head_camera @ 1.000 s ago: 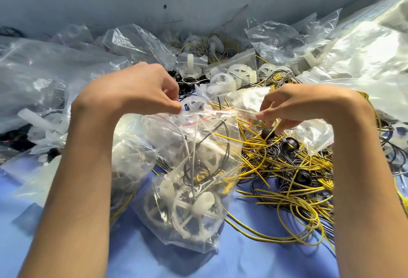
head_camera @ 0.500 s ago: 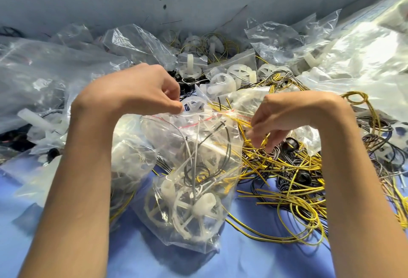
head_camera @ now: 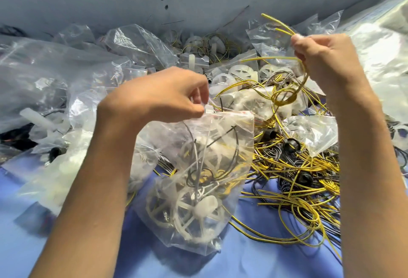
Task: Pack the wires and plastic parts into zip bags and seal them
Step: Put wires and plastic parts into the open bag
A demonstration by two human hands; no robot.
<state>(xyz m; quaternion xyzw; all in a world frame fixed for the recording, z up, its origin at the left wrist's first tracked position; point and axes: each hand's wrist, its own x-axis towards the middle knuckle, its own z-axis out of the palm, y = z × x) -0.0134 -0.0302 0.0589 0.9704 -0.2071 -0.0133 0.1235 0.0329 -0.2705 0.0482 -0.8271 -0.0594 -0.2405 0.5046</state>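
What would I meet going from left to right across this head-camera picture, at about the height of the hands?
heap of clear bags → left hand → zip bag that it grips by the top edge → yellow wire → right hand pinching that wire → large shiny bag

Count: two hands, left hand and right hand, the left pinching one zip bag and the right pinching one yellow wire bunch. Inside the zip bag are at least two white spoked wheels; behind it, three more loose wheels are visible. Right of the zip bag, three black rings sit in one wire heap too tangled to count; the other clear bags left of and behind it overlap, number indeterminate.
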